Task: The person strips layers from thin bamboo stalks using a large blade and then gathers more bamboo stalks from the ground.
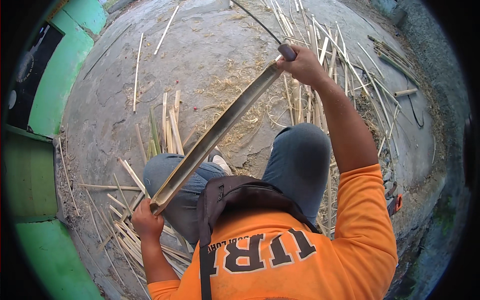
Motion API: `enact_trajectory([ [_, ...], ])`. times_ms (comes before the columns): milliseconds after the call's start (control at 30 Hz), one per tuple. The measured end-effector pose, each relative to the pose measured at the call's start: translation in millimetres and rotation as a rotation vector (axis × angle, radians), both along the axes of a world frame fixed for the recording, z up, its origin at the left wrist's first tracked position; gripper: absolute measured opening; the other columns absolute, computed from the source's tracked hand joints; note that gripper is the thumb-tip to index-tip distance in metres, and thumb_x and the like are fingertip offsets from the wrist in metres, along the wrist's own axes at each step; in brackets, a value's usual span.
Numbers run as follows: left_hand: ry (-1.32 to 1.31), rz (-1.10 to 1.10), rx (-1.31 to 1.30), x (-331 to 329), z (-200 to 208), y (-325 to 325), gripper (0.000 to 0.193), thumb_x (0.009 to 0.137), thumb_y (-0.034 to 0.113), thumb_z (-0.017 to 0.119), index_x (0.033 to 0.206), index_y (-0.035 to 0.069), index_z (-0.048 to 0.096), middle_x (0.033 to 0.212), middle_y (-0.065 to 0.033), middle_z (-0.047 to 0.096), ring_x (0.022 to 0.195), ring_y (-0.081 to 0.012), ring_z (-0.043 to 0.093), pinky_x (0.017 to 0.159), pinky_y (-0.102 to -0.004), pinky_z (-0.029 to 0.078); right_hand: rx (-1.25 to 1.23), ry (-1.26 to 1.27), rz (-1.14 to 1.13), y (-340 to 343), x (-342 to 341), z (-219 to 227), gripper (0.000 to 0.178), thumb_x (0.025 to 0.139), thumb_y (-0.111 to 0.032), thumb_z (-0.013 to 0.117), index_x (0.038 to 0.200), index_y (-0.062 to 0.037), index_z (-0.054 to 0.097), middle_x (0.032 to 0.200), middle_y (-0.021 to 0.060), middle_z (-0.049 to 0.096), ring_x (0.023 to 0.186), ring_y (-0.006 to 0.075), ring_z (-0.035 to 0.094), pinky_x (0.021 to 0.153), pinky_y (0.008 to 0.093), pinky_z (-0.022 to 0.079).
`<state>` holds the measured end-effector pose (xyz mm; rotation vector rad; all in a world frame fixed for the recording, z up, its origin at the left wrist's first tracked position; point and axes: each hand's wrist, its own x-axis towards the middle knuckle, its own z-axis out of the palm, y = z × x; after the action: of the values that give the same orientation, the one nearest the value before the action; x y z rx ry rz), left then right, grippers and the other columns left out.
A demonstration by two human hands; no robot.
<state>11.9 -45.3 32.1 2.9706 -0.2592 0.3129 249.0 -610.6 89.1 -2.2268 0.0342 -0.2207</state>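
Observation:
A long split bamboo piece [220,132], its hollow side showing, slants across my knees from lower left to upper right. My left hand [147,220] is closed around its lower end, beside my left knee. My right hand [305,65] wraps round the grey, round handle [287,52] of a long-bladed knife. From that handle the dark, thin blade [257,21] runs up and left, seen nearly edge-on. The bamboo's far end meets the fingers of my right hand; whether they also grip it cannot be told.
Pale bamboo strips [132,240] are heaped at my left, and more strips [335,55] lie ahead on the right. Shavings [235,100] litter the concrete floor [195,30]. A green wall [55,85] stands left. An orange-and-black tool [395,204] lies by my right elbow.

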Motion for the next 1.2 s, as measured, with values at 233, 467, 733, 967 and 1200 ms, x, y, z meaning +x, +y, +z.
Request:
enact_trajectory([
  [233,-0.039,0.025,0.035,0,2,5,0.031,0.076,0.006,0.069,0.107,0.006,0.065,0.094,-0.0173,0.071,0.088,-0.0433,0.069,0.077,-0.0525,0.055,-0.122,0.0,0.042,20,-2,6,0.032,0.086,-0.022,0.082,0.109,-0.0016,0.074,0.086,0.0104,0.072,0.078,0.0202,0.067,0.074,0.0373,0.053],
  [467,-0.019,0.021,0.035,0,4,14,0.032,0.076,0.006,0.07,0.108,0.006,0.065,0.095,-0.0171,0.071,0.089,-0.0428,0.069,0.079,-0.0523,0.054,-0.112,0.026,0.081,28,0,8,0.031,0.086,-0.022,0.082,0.108,-0.0009,0.073,0.085,0.0095,0.071,0.079,0.0176,0.066,0.074,0.0368,0.052],
  [733,0.208,0.011,-0.109,10,35,19,0.029,0.078,0.005,0.07,0.107,0.003,0.066,0.094,-0.0234,0.071,0.088,-0.0467,0.068,0.077,-0.053,0.053,0.003,-0.005,0.225,16,8,8,0.023,0.092,-0.019,0.081,0.1,-0.0031,0.066,0.082,0.0018,0.065,0.078,0.0113,0.062,0.07,0.0303,0.05],
  [967,0.205,-0.078,-0.046,22,65,52,0.033,0.075,0.002,0.071,0.107,0.003,0.066,0.091,-0.0232,0.07,0.086,-0.0475,0.067,0.075,-0.052,0.054,-0.085,0.198,0.43,7,-2,44,0.017,0.089,-0.014,0.08,0.095,-0.0064,0.067,0.08,-0.002,0.066,0.067,0.0065,0.06,0.059,0.0261,0.049],
  [1200,0.212,-0.113,-0.057,41,70,59,0.032,0.075,0.002,0.071,0.107,0.002,0.066,0.091,-0.0237,0.07,0.087,-0.0484,0.067,0.074,-0.0516,0.053,-0.036,0.231,0.379,-12,-6,45,0.016,0.09,-0.017,0.081,0.097,-0.0067,0.07,0.076,-0.0037,0.064,0.061,0.004,0.058,0.053,0.0228,0.045],
])
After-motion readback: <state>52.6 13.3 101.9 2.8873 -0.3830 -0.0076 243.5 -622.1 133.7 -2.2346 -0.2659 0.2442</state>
